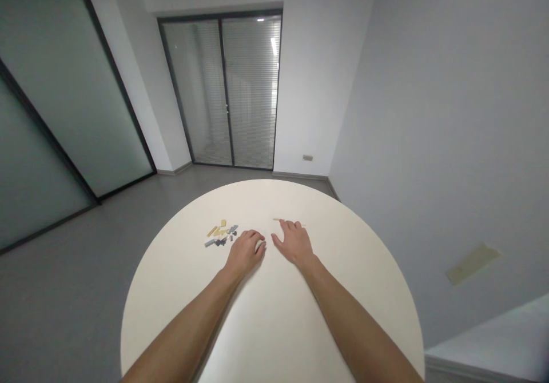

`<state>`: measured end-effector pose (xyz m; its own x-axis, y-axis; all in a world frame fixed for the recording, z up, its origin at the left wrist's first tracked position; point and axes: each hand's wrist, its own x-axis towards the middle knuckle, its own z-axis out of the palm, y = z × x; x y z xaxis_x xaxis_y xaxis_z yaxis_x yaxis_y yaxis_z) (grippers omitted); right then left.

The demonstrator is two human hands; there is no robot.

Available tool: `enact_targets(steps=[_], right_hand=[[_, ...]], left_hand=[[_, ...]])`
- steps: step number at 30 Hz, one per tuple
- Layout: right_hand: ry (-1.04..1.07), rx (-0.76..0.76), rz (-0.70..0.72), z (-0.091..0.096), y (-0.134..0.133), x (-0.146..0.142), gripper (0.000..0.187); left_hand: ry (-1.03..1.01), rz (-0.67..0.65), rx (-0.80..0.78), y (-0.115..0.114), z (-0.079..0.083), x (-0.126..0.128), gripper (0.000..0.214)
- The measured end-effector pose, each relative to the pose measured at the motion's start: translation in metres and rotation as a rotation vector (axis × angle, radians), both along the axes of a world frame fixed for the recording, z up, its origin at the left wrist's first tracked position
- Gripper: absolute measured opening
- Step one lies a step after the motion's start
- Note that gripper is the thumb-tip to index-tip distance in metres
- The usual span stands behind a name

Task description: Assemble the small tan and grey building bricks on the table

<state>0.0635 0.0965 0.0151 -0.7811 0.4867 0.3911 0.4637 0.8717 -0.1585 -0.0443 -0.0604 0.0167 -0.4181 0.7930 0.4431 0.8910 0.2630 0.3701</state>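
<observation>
left hand point(245, 251) curled just beside the small tan and grey pieces point(221, 235), grip unclear | right hand point(294, 243) flat, fingers spread, tips at thin tan strip point(277, 219) | pieces look light, stiff, skittish on smooth worktop point(274, 326); pinch by edges

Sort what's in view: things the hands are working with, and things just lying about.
In hand: left hand beside pile of small tan and grey pieces; right hand at thin tan strip.
Lying about: round white table; wall socket.
</observation>
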Motion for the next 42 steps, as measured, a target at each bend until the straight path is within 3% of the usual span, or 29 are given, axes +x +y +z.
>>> enact_targets(steps=[6,9,12,22,42], right_hand=[[-0.06,-0.008,0.066,-0.002,0.002,0.017,0.045],[-0.069,-0.065,0.147,-0.005,0.005,0.029,0.047],[-0.082,-0.119,0.223,-0.006,0.008,0.038,0.051],[-0.056,-0.189,0.246,-0.011,0.009,0.039,0.051],[-0.117,-0.204,0.222,-0.009,0.009,0.041,0.053]], left_hand=[[0.089,0.295,0.035,-0.008,0.003,-0.025,0.023],[0.098,0.468,-0.018,-0.017,0.006,-0.038,0.027],[0.083,0.542,-0.09,-0.025,0.01,-0.048,0.026],[-0.004,0.519,-0.352,-0.036,0.022,-0.055,0.025],[-0.04,0.511,-0.378,-0.04,0.027,-0.054,0.027]])
